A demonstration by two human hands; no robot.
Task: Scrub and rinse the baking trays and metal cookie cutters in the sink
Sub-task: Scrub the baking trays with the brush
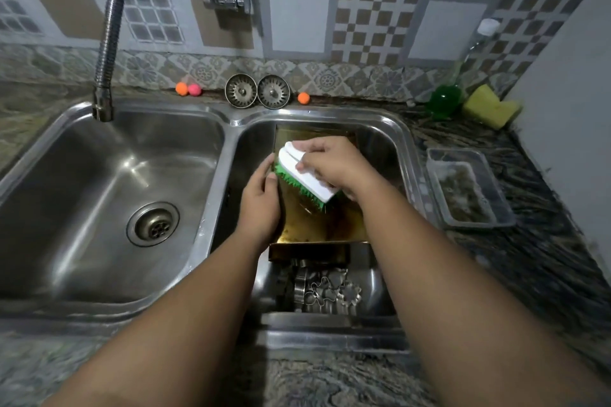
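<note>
Steel sink (231,119), right basin: a baking tray (317,225) rests in it at a tilt, and a heap of metal cookie cutters (330,291) lies at the near end, just below the tray's edge. The left hand (259,205) grips the tray's left edge. The right hand (334,162) is wrapped over a white brush (307,185), its green bristles pressed on the tray. Brown greasy stains cover the tray's face.

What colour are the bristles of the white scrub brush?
Green bristles, seen best in the head view.

Brush (305,183) in right hand (332,165), against tray (325,226)
</note>
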